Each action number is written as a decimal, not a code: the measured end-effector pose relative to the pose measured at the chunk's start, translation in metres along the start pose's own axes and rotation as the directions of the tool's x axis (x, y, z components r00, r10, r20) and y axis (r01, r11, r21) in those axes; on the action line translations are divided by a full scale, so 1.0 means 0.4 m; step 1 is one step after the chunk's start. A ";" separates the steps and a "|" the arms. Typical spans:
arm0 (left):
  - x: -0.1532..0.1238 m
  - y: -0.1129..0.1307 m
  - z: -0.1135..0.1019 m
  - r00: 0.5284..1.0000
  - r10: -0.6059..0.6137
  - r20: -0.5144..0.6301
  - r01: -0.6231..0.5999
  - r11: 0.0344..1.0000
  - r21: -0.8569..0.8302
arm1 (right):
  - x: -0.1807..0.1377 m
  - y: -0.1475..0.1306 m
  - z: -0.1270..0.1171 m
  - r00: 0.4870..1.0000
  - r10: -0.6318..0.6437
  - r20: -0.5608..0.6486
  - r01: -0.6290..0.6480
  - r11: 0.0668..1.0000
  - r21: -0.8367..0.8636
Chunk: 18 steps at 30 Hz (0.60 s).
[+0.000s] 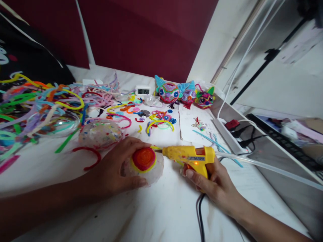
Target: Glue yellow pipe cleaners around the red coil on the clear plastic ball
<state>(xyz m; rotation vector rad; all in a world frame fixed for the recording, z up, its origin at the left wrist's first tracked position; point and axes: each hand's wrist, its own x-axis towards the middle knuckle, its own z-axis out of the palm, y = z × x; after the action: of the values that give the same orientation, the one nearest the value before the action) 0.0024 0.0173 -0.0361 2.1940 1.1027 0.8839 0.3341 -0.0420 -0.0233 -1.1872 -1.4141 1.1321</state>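
Observation:
My left hand [118,168] is wrapped around a clear, rounded plastic shell [153,173]. On the shell's top sits a coiled disc of pipe cleaner [143,159], orange at the centre, then red, with a yellow outer ring. My right hand [214,185] grips a yellow hot glue gun [188,156] with its small orange light lit. The nozzle points left and meets the disc's upper right edge, where a short yellow end sticks out; whether it touches I cannot tell. A long clear glue stick [267,169] runs out of the gun's back.
Loose pipe cleaners [45,101] heap at the left, beside another clear shell [101,133]. Behind are scraps [161,121], a digital clock [143,90] and several decorated animal heads [169,93]. A power strip [230,136] lies right; the gun's black cord [200,215] trails forward.

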 end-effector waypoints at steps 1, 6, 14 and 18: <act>0.000 0.000 0.000 1.000 0.004 -0.001 -0.004 1.000 -0.007 | -0.001 0.000 -0.003 1.000 -0.002 -0.003 0.002 1.000 -0.001; 0.002 -0.003 0.000 1.000 0.000 0.003 0.000 1.000 0.004 | 0.003 -0.011 -0.003 1.000 -0.002 0.008 0.002 1.000 -0.004; 0.002 -0.006 0.002 0.999 0.031 -0.008 -0.030 0.999 0.039 | 0.026 -0.012 0.026 1.000 -0.009 0.004 0.009 1.000 0.003; 0.002 -0.007 0.000 0.999 0.034 -0.007 -0.034 0.999 0.043 | 0.024 -0.010 0.023 1.000 -0.010 0.023 0.009 1.000 0.028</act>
<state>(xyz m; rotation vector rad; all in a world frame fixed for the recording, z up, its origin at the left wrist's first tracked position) 0.0014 0.0195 -0.0378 2.2521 1.1008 0.8922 0.3237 -0.0335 -0.0198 -1.1503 -1.4162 1.1588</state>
